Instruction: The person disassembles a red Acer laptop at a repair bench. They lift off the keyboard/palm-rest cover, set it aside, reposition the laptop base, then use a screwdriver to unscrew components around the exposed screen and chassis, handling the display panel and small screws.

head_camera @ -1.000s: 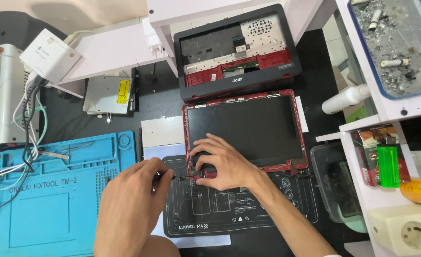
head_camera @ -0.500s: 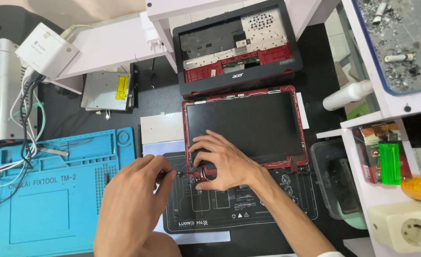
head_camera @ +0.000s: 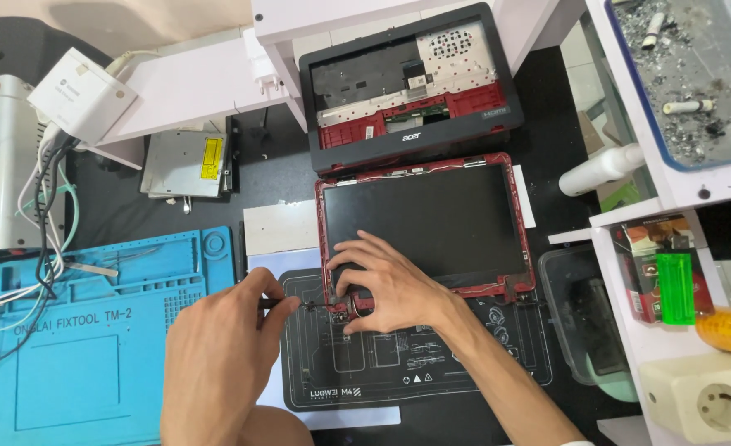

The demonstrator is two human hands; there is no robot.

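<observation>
Workbench with a dismantled laptop screen (head_camera: pixel 427 223).
A screwdriver (head_camera: pixel 287 304) is pinched in the left hand (head_camera: pixel 216 363); the frame corner is pressed by the spread right hand (head_camera: pixel 390 285).

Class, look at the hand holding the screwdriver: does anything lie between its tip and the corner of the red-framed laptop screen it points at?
Nothing visible does. The left hand holds the screwdriver with its tip at the screen's lower-left corner. The right hand rests just beside that corner.

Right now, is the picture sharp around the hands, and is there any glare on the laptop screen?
Head view: evenly lit, both hands and the screwdriver sharp; the red-framed screen panel is matte dark, no glare; soft shadows only under the hands.
</observation>
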